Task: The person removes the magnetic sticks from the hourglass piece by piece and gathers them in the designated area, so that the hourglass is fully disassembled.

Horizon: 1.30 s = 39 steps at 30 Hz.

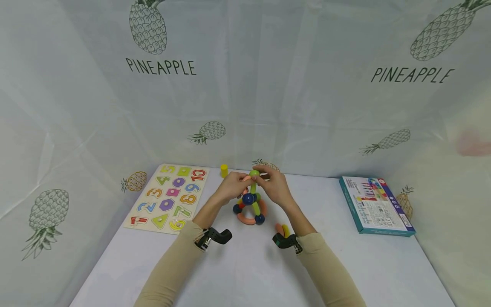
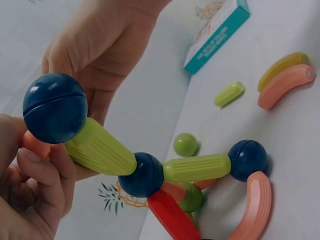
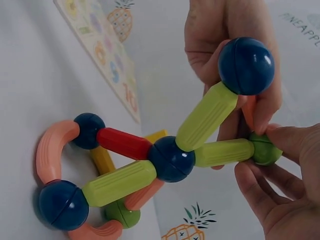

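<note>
A magnetic stick-and-ball model stands on the table, its base made of curved salmon sticks [image 1: 246, 219] and blue and green balls. A red stick [image 3: 125, 143] and a green stick [image 3: 120, 183] slope up to a central blue ball [image 3: 172, 158]. From there two more green sticks rise, one tipped by a blue ball [image 2: 55, 108], the other by a green ball [image 3: 265, 149]. My right hand [image 1: 275, 186] pinches that green ball between thumb and fingers. Close beside it, my left hand [image 1: 231, 186] pinches a salmon stick [image 2: 37, 145], mostly hidden by the fingers.
A number puzzle board [image 1: 166, 198] lies at the left, with a yellow cylinder [image 1: 224, 170] near its far corner. A flat box [image 1: 376, 207] is at the right. Loose curved sticks [image 2: 286, 86], a short green stick [image 2: 229, 94] and a green ball [image 2: 186, 144] lie near the model.
</note>
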### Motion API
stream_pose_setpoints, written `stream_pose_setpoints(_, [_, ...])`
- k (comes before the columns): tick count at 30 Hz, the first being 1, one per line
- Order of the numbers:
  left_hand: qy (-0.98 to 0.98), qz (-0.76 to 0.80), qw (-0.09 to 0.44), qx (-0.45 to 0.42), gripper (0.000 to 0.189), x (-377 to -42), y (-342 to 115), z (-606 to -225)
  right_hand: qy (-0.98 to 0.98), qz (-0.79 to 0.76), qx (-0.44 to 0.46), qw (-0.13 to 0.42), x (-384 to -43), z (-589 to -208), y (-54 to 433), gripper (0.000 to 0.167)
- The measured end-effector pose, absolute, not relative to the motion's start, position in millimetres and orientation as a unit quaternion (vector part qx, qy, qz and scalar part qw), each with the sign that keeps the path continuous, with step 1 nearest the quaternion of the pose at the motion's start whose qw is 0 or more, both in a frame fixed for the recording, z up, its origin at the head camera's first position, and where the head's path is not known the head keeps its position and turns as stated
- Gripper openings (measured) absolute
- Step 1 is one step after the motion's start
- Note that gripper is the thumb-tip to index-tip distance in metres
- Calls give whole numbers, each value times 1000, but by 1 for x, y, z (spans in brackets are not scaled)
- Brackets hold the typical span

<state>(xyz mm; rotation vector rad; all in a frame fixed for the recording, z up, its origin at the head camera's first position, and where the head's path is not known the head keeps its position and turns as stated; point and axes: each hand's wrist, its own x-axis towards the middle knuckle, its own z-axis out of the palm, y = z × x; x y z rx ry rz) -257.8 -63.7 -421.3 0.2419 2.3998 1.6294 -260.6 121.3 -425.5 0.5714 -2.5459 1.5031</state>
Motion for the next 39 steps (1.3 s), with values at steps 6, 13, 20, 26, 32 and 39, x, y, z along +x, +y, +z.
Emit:
stream_pose_setpoints(6, [814,565,109,81,24,-257,-64,-422,-842,497,196,75,-262,-429,121,37])
stream_pose_setpoints(13, [808,573,110,79,30,-258,-65,-424,-842,499,189,77,-262,-432,124,37])
stream_pose_setpoints(20, [812,567,114,77,39,-258,-65,-426,-843,499,184,78,-262,-433,124,36])
stream_pose_setpoints(26, [813,566,116,73,41,-258,-66,-426,-842,499,187,80,-263,-434,124,35])
stream_pose_setpoints(32, [810,569,115,76,40,-257,-66,-426,-842,500,186,83,-262,-435,123,35])
stream_pose_setpoints(39, [813,567,112,77,36,-258,-66,-427,-831,521,171,96,-264,-431,122,37])
